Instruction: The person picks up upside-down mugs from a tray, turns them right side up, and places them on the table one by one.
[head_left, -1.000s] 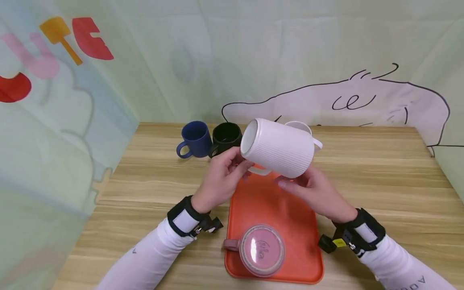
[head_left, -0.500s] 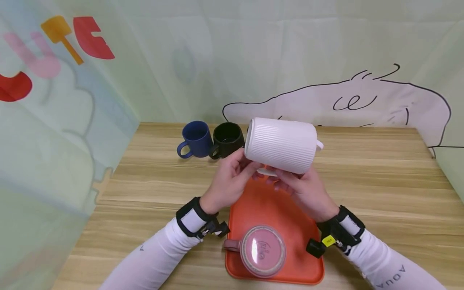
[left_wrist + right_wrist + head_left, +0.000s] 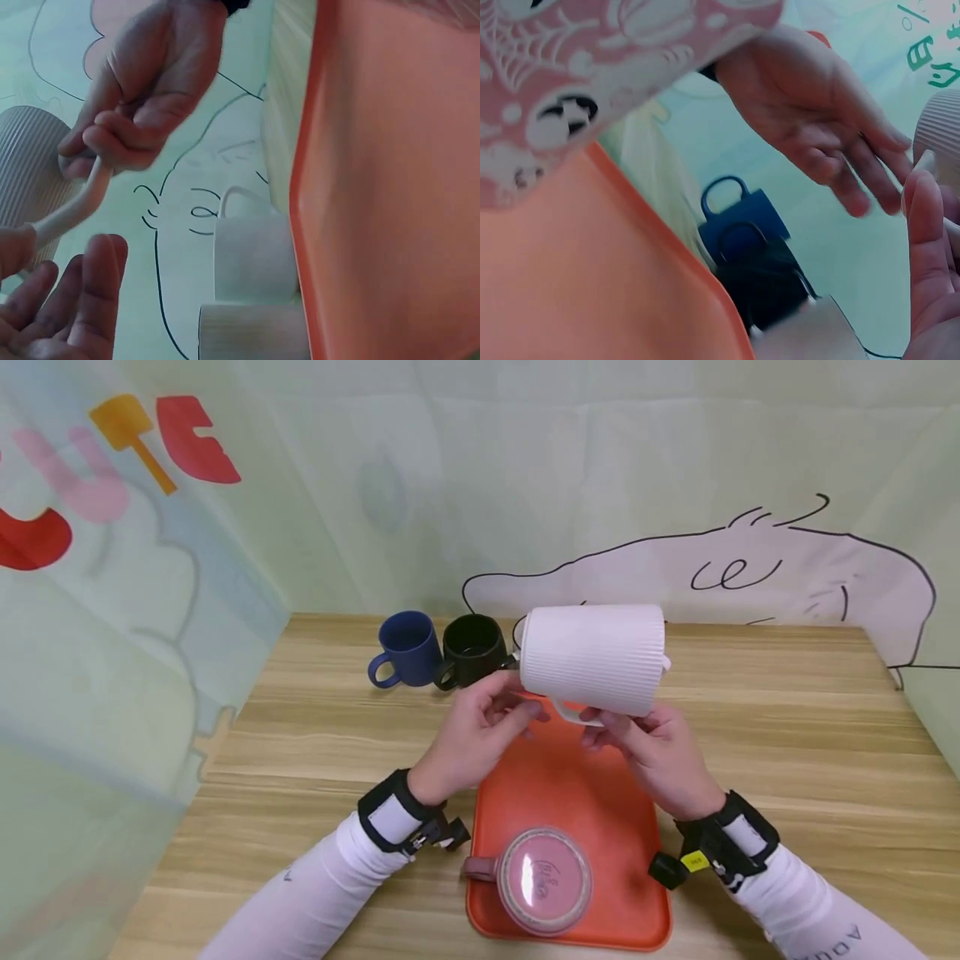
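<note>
A white ribbed mug (image 3: 592,656) is held in the air, lying nearly level above the far end of an orange-red tray (image 3: 570,777). My right hand (image 3: 663,760) pinches its handle (image 3: 573,714) from below; the left wrist view shows the right fingertips and thumb on that handle. My left hand (image 3: 476,739) is just to the left of the handle, fingers loosely bent and apart, holding nothing. A pink mug (image 3: 545,881) stands upside down on the near part of the tray, handle to the left. White ghost and web patterns cover its side (image 3: 592,90).
A blue mug (image 3: 408,647) and a black mug (image 3: 472,652) stand side by side at the back left of the wooden table (image 3: 780,735). More white mugs (image 3: 255,259) are behind the held one, mostly hidden in the head view. A printed cloth backdrop (image 3: 600,485) rises behind the table.
The white mug has shifted right and turned more level. My right hand has moved from its lower right side onto the handle, and my left hand has let go of it.
</note>
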Motion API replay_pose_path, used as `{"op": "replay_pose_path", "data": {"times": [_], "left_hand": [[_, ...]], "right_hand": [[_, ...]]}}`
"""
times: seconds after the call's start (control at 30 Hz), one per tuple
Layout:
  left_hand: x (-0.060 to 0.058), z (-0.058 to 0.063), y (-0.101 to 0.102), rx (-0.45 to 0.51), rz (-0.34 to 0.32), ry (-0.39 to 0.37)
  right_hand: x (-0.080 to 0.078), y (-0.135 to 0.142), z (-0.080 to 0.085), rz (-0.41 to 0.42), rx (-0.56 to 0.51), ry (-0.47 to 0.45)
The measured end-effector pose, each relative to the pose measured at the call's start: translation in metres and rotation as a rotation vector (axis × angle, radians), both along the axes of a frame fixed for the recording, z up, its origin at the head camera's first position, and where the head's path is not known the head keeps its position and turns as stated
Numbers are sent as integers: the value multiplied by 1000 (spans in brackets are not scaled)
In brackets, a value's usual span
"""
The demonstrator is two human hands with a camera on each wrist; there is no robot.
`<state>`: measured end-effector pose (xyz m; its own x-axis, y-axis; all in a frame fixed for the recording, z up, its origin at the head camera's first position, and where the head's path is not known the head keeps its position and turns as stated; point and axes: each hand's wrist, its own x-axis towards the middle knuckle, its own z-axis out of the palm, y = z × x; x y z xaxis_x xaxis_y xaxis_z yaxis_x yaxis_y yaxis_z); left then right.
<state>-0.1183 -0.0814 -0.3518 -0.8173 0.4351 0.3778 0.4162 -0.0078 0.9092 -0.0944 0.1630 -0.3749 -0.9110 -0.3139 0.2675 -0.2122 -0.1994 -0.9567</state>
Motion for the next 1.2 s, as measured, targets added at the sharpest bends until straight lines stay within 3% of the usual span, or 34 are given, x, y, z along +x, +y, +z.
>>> {"op": "replay_pose_path", "data": {"times": [0.23,0.67,0.87,1.0,1.2], "left_hand": [[0,-2,-15,-182,102,124],[-2,-1,-49,-409,252,421],[-1,2,-65,-544,325,599],[1,5,-76,-614,355,655],[3,5,-92,-735,381,680]], "right_hand": [[-3,25,4,-62,13,73],[-5,73,16,-201,-124,151],[-9,92,21,-340,-17,154],[-12,103,23,-391,23,162],[-17,116,23,-427,37,173]]}}
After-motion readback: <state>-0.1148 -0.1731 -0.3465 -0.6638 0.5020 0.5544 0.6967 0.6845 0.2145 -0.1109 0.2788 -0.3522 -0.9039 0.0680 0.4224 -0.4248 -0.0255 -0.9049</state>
